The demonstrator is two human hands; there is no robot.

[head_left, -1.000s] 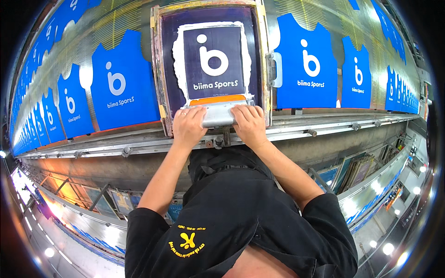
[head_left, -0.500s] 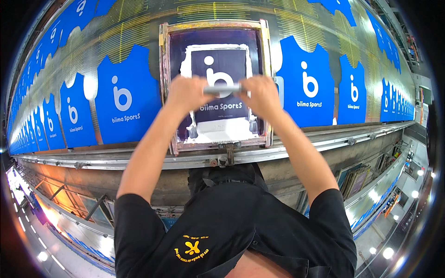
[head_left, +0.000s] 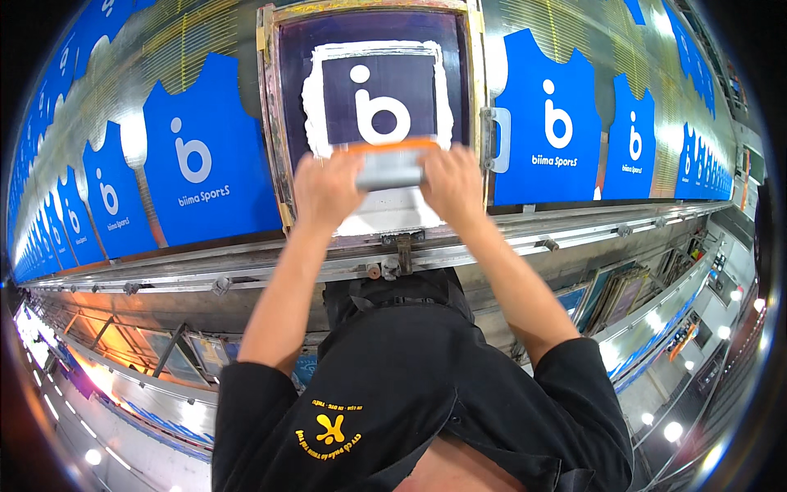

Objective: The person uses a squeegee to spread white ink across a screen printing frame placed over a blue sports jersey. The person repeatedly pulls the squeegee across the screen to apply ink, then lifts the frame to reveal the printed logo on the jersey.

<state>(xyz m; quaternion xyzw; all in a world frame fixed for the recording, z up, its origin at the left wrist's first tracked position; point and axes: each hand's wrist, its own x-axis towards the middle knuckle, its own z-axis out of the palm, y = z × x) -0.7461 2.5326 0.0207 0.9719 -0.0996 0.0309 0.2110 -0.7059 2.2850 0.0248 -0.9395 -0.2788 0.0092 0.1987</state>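
Both my hands grip a squeegee [head_left: 391, 170] with a grey handle and an orange blade edge. Around its left end my left hand [head_left: 328, 189] is closed; my right hand [head_left: 452, 182] is closed on the right end. The squeegee lies across the lower part of a printing screen [head_left: 478, 82] in a worn wooden frame. White ink [head_left: 315, 105] borders the stencil on the dark mesh, and more ink [head_left: 392, 215] lies below the squeegee. The stencil's round shapes show above the blade; its lower part is hidden behind the squeegee and hands.
Blue vest-shaped fabric pieces [head_left: 201, 156] with white prints lie along the long table on both sides. A pale handle [head_left: 499, 139] sticks out right of the screen. The metal rail [head_left: 525, 230] runs along the near edge, with a clamp [head_left: 403, 254] below the screen. Frames [head_left: 615, 291] stand underneath.
My hands have drawn the squeegee down the screen toward me, from mid-stencil to its lower part. The orange blade edge now shows. The whole view has shifted slightly.
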